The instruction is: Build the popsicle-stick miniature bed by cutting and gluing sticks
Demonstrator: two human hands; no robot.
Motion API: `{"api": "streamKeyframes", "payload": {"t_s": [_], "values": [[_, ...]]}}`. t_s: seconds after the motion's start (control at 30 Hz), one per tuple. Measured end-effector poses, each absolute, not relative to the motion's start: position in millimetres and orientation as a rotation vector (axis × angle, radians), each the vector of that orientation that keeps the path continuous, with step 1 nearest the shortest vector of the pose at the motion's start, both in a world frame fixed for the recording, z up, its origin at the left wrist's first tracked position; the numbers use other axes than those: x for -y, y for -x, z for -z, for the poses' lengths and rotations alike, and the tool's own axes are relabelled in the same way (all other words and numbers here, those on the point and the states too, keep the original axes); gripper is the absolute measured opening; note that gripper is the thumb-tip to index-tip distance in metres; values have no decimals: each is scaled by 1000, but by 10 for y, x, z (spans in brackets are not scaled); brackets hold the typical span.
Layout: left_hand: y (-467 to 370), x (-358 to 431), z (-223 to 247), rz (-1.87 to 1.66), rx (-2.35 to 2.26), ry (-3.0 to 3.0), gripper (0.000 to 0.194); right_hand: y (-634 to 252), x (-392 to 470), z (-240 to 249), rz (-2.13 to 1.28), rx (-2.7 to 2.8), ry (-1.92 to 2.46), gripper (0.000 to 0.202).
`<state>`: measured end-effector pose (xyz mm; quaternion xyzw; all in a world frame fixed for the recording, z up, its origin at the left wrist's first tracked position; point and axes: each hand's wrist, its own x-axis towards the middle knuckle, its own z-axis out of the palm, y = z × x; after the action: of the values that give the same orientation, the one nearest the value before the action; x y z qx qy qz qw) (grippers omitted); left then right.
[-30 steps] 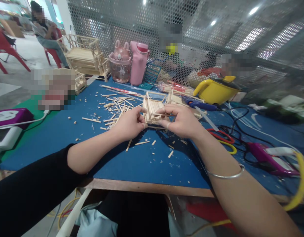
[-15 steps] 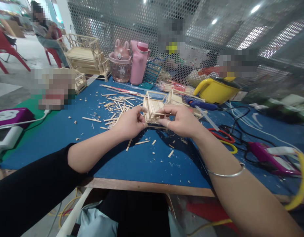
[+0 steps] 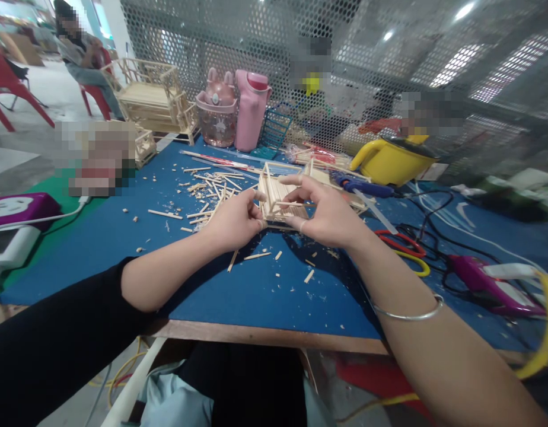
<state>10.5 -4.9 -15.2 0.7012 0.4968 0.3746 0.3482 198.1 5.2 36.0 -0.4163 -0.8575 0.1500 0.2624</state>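
A small model of thin wooden sticks [image 3: 280, 191], with upright posts, thin rails and a slatted surface, stands in front of me. My left hand [image 3: 238, 219] pinches its left side near the lower corner between thumb and fingers. At its right side is my right hand [image 3: 322, 207], fingers spread, with the index finger reaching over the slats and the thumb lower down in front. A thin rail runs between those fingers; whether they touch it I cannot tell. Loose sticks [image 3: 218, 193] lie in a heap beyond my left hand. Behind my right hand, another stick piece [image 3: 321, 173] is partly hidden.
A blue glue gun [image 3: 365, 185] and yellow pot [image 3: 392, 163] stand right, near cables and a purple power strip [image 3: 496, 284]. Behind are a pink bottle [image 3: 251, 112], a bunny-eared cup [image 3: 217, 115] and larger stick furniture [image 3: 152, 98]. A person [image 3: 80, 56] sits far left.
My right hand's fingers have spread apart, and the index finger has lifted and moved left over the slats. My left hand stays at the same corner of the model.
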Motion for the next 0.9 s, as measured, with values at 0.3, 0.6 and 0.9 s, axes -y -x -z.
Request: {"api": "streamKeyframes", "payload": {"t_s": [0.3, 0.6, 0.9], "values": [[-103, 36, 167, -977, -1274, -1823, 41, -1974, -49, -345, -461, 2312, 1142, 67], [-109, 52, 151, -974, -1268, -1794, 41, -1991, -51, -353, -419, 2341, 1131, 67], [-118, 45, 146, -986, -1262, -1815, 39, -1968, 9, -402, -103, 2477, 1058, 69]]}}
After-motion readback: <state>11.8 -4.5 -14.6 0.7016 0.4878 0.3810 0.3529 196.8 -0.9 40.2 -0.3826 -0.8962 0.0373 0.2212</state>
